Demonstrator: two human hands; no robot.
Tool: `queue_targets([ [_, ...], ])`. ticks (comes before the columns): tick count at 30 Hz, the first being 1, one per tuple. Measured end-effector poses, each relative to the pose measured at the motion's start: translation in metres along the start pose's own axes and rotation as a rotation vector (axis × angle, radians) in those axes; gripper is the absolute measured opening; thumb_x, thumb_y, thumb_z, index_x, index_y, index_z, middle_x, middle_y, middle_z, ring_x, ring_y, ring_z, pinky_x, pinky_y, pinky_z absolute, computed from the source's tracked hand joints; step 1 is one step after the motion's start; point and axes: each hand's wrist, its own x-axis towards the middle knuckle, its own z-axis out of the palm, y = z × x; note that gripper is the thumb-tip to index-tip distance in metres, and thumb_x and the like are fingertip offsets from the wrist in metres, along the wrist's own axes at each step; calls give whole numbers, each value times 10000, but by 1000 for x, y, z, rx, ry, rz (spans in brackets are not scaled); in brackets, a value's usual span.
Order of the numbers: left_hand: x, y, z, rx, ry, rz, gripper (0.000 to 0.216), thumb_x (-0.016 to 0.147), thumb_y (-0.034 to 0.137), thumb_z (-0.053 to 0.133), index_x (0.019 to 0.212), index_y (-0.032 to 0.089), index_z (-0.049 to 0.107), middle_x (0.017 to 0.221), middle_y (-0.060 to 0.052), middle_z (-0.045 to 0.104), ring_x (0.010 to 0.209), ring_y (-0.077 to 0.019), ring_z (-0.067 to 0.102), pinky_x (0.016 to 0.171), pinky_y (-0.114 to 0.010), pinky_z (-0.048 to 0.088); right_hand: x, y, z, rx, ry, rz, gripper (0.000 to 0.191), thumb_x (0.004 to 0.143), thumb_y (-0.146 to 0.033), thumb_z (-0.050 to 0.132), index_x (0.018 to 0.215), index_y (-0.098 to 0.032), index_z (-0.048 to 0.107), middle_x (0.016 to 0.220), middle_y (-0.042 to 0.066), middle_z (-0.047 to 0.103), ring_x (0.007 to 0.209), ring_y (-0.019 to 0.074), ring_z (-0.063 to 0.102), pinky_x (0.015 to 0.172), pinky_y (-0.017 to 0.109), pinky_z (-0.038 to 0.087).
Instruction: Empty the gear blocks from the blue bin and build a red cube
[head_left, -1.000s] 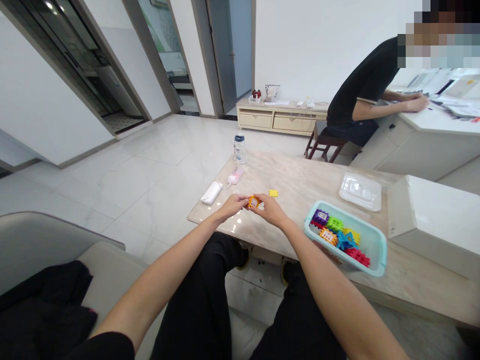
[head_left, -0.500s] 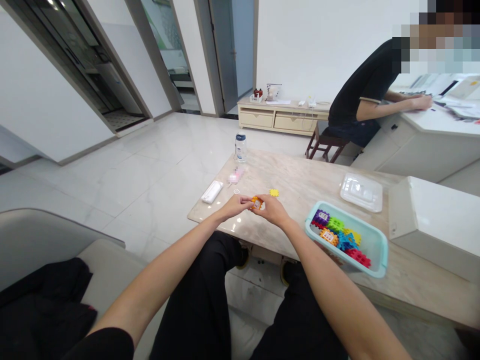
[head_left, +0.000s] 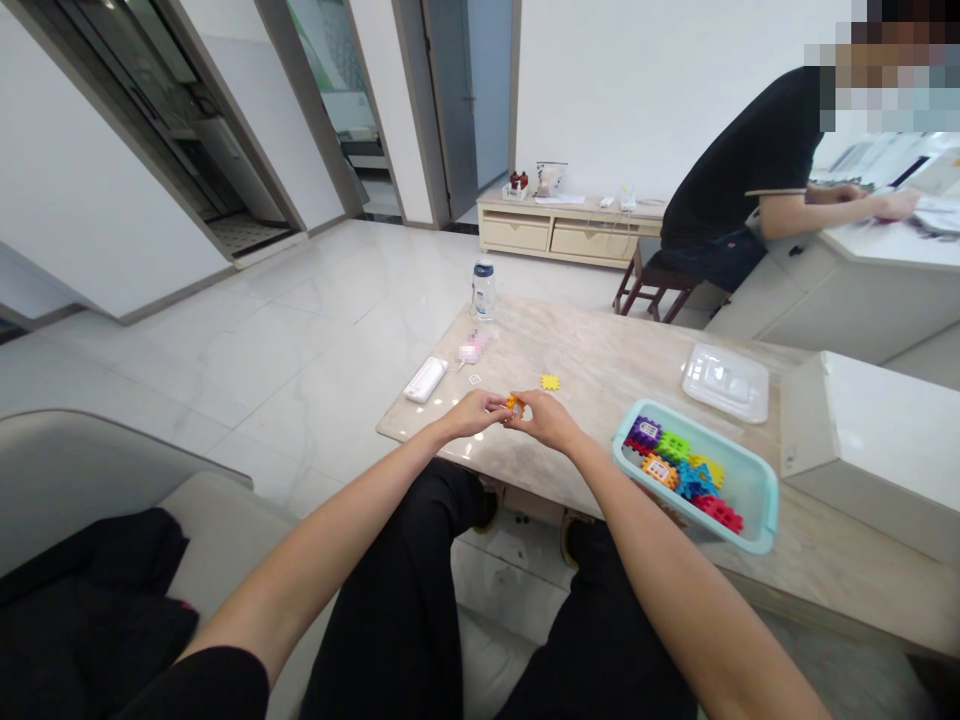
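Observation:
Between my two hands, just over the near edge of the marble table [head_left: 592, 340], is an orange toothed building block [head_left: 514, 405]. My left hand [head_left: 477, 411] pinches its left side with thumb and fingers. From the right, my right hand [head_left: 550, 420] grips the same block, its fingers covering part of it. A flat yellow toothed piece [head_left: 550, 382] lies on the table just beyond my right hand. To the right stands a light-blue basket [head_left: 766, 500] holding purple, green, orange, yellow, blue and red toothed blocks.
A water bottle [head_left: 484, 292], a blurred pink item [head_left: 474, 346] and a white packet [head_left: 426, 380] lie toward the table's left. At right are a clear plastic container [head_left: 726, 382] and a white box [head_left: 870, 450]. Another person [head_left: 739, 170] sits at a white desk beyond.
The orange block has turned slightly between my hands, which stay in nearly the same place. The other person's arm at the desk has shifted right.

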Motion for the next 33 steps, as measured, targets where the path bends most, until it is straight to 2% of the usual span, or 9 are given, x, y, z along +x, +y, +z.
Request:
queue_targets([
  [4,0,-1,1,22,-11,-14,304,945,410,745,1061,157,867,987,-100,870,904,-274,805,799,-303,562,-1,-1,-3,6,9,9,483,890,-435,948,1304,-219,822,1195,139,837,1121,326,774,986,403,579],
  [7,1,-2,2,9,-13,-3,297,955,408,732,1038,155,864,982,-100,867,891,-269,799,817,-309,565,0,-3,-5,12,-9,-2,465,903,-455,939,1278,-205,825,1151,135,841,1097,323,771,976,404,576],
  [11,2,-3,1,-35,-26,7,279,957,401,712,943,157,846,926,-92,848,858,-246,776,836,-304,571,1,-3,-5,55,-18,5,535,878,-399,961,1346,-195,798,1252,154,831,1173,337,770,1052,445,571],
  [17,5,-4,2,-65,-65,-14,301,989,385,672,1091,160,843,1020,-93,848,803,-205,741,793,-289,559,1,3,-2,163,-15,-2,571,870,-223,926,1418,-191,769,1381,175,798,1289,349,759,1156,488,550],
  [21,5,-3,3,-63,-61,-26,303,991,398,684,1068,146,834,961,-94,833,772,-199,735,769,-288,549,0,5,-1,166,-15,7,588,869,-167,896,1438,-174,752,1446,194,764,1341,355,736,1179,486,536],
  [26,1,1,5,-65,-91,-33,415,941,502,787,1107,123,823,936,-105,830,827,-223,753,802,-308,556,-3,0,-11,187,-76,-65,314,969,-280,833,1261,-167,797,1158,129,844,1070,291,790,995,395,575],
  [28,1,3,7,-46,-50,-49,447,937,531,788,1104,118,826,916,-106,826,815,-225,749,789,-311,550,-3,-6,-16,202,-89,-100,220,991,-270,807,1188,-172,802,1076,99,841,990,262,779,943,364,565],
  [30,2,7,9,-25,18,-65,442,939,555,767,996,121,828,855,-99,809,777,-219,731,753,-308,538,-1,-13,-20,197,-77,-145,193,983,-212,801,1173,-177,802,1102,100,837,1025,259,772,967,365,558],
  [33,6,17,12,-35,91,-59,473,926,605,762,896,135,813,791,-88,787,753,-214,710,731,-306,533,2,-22,-29,148,-35,-190,333,938,-146,835,1267,-159,785,1259,153,812,1197,292,745,1090,419,538],
])
